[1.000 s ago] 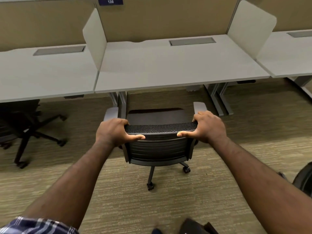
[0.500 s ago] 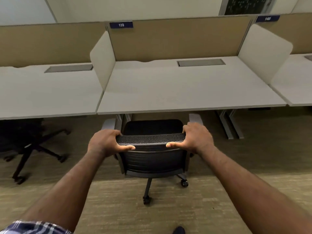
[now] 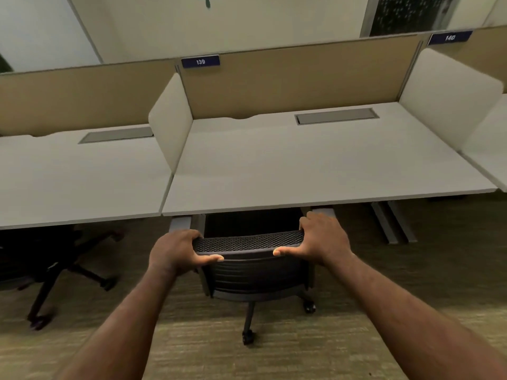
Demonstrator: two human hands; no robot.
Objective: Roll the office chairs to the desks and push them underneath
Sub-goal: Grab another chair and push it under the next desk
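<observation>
A black office chair [image 3: 255, 272] with a mesh-topped backrest stands in front of the middle desk [image 3: 315, 165], marked 139. Its seat and grey armrests are mostly under the desk's front edge; only the backrest, the post and two casters show. My left hand [image 3: 178, 252] grips the left top corner of the backrest, thumb along its rear face. My right hand [image 3: 319, 238] grips the right top corner in the same way.
A second black chair [image 3: 46, 272] sits partly under the left desk [image 3: 76, 182]. White side screens [image 3: 171, 122] and a tan back panel separate the desks. Grey desk legs [image 3: 392, 223] stand at right. Carpet stretches behind the chair.
The chair has rolled forward, and its seat and armrests have gone under the desk edge. Both hands keep their grip on the backrest. The view has tilted up toward the wall.
</observation>
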